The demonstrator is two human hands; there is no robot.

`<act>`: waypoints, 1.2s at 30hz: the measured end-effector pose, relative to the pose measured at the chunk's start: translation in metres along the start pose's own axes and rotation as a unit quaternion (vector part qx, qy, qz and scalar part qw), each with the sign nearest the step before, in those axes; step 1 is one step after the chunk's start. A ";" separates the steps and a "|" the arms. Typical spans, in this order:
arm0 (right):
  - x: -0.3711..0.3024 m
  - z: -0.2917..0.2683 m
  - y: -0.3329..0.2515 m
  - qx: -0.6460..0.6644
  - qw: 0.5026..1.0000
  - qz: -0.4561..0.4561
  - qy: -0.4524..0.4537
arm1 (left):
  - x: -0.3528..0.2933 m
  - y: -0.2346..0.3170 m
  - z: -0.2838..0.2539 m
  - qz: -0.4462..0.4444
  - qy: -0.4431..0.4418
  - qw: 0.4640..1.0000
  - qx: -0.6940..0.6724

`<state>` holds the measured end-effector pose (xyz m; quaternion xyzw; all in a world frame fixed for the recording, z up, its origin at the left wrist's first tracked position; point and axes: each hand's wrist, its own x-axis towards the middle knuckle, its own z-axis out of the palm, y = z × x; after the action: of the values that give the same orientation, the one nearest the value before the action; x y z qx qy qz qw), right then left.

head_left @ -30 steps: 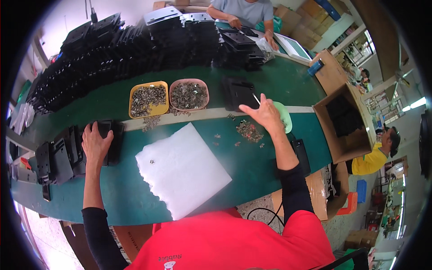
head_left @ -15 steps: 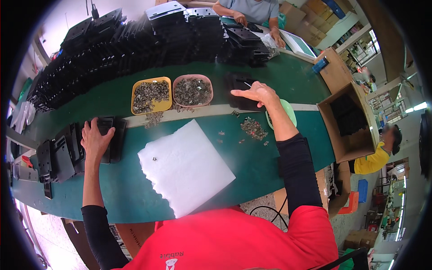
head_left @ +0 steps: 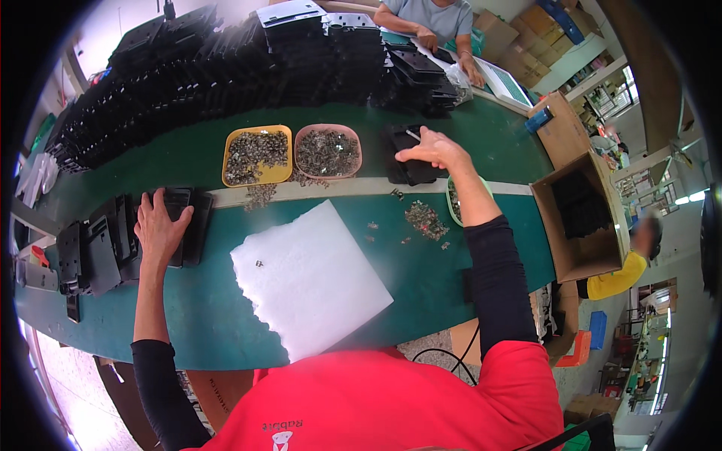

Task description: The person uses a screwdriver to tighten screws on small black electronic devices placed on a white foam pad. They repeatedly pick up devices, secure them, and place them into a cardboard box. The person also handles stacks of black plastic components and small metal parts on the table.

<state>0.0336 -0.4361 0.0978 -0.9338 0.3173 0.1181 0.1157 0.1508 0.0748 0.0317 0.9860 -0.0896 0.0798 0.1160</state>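
Observation:
My left hand (head_left: 159,228) lies with its fingers spread on black flat plates (head_left: 197,229) at the left end of the bench. More black plates (head_left: 101,259) lean in a row beside it. My right hand (head_left: 444,150) is over a small stack of black plates (head_left: 412,167) at the right. A thin pale rod (head_left: 413,135) sticks out from its fingers, which are closed on it; the rest of the rod is hidden. A white foam sheet (head_left: 316,282) lies in front of me, with one small metal part (head_left: 259,264) on it.
A yellow tray (head_left: 288,161) and a pink tray (head_left: 359,154) hold small metal parts. A loose pile (head_left: 426,219) lies near a green tray (head_left: 453,207). Tall stacks of black plates (head_left: 226,83) line the back. An open carton (head_left: 590,263) stands right; a co-worker (head_left: 440,19) works opposite.
My right hand has shifted slightly, its fingers drawn closer together over the black plates. The left hand stays on its plates. The whole view has shifted a little.

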 end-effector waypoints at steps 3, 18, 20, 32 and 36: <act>-0.001 0.004 -0.005 -0.005 0.999 0.001 -0.032 | -0.001 -0.002 0.003 0.000 0.001 1.000 0.005; 0.017 0.019 0.001 -0.003 0.999 0.038 -0.009 | -0.003 -0.003 0.004 0.007 0.013 1.000 0.018; 0.023 0.029 0.009 -0.024 0.998 0.025 0.051 | -0.003 -0.003 0.007 0.009 0.017 1.000 0.018; 0.013 0.004 -0.021 0.050 0.995 0.086 0.005 | 0.001 -0.006 0.003 0.007 0.010 1.000 0.000; -0.011 -0.007 -0.028 0.113 0.991 0.076 -0.001 | 0.003 -0.010 0.004 0.002 0.017 1.000 -0.014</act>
<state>0.0433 -0.4103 0.1113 -0.8877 0.3987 0.0903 0.2117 0.1564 0.0831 0.0266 0.9826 -0.0906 0.0955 0.1313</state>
